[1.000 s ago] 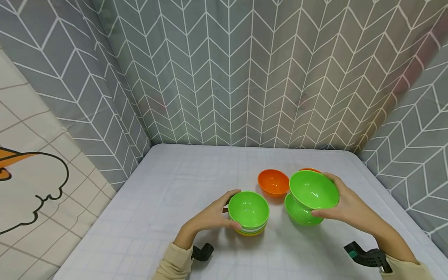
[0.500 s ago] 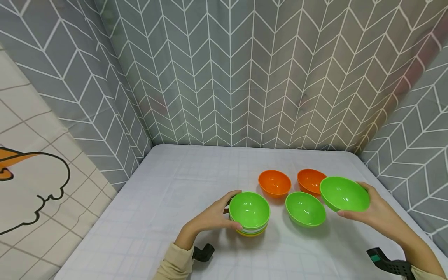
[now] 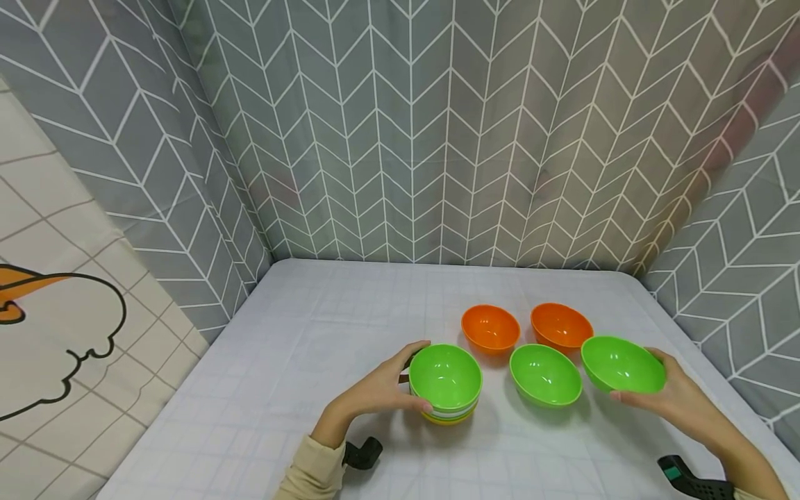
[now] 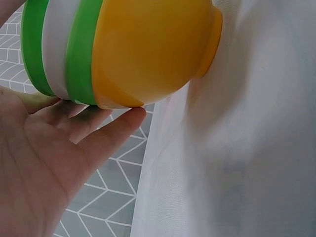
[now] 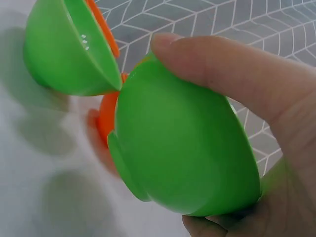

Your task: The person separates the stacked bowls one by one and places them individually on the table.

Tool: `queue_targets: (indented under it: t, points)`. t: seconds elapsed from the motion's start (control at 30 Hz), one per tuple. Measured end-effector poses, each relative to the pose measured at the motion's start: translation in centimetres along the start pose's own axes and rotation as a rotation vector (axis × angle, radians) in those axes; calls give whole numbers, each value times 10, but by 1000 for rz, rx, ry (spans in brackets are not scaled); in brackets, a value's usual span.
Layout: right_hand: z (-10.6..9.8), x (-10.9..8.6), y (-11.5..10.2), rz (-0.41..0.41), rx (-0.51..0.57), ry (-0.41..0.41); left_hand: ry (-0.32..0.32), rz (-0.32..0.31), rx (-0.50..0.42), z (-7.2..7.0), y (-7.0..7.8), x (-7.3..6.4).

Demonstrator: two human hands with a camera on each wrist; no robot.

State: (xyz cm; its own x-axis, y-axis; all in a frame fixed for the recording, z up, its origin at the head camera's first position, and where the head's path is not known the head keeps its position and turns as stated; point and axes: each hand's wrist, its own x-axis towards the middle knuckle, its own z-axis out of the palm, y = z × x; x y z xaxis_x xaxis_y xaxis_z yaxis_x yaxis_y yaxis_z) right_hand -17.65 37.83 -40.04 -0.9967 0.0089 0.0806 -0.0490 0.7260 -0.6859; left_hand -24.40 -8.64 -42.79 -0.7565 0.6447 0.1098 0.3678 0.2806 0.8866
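My left hand [image 3: 387, 382] grips the side of a stack of nested bowls in the middle of the table. A green bowl [image 3: 445, 375] tops that stack; the left wrist view shows white and green rims below it and a yellow bowl [image 4: 153, 49] at the bottom. On the right, my right hand [image 3: 675, 392] holds another green bowl [image 3: 625, 364] by its rim, thumb in front, tilted and raised off the cloth in the right wrist view. Between the hands a separate green bowl [image 3: 545, 375] stands on the table.
Two orange bowls stand behind the green ones: a left orange bowl [image 3: 490, 328] and a right orange bowl [image 3: 561, 326], the latter close to the held bowl. White cloth covers the table [image 3: 300, 333]. A patterned grey curtain [image 3: 406, 139] hangs behind.
My right hand has carried its green bowl rightward from above the other green bowl, then slightly lower. The right orange bowl has come into full view. My left hand stays on the stack.
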Motion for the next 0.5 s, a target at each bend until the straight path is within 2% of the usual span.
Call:
queue_targets:
  t: [0.3,0.5]
  points:
    - [6,1,8,14,-9,-17,2,4,10,0,-1,0]
    - [9,1,11,56,-24,-33,2,-2,7,1,0,0]
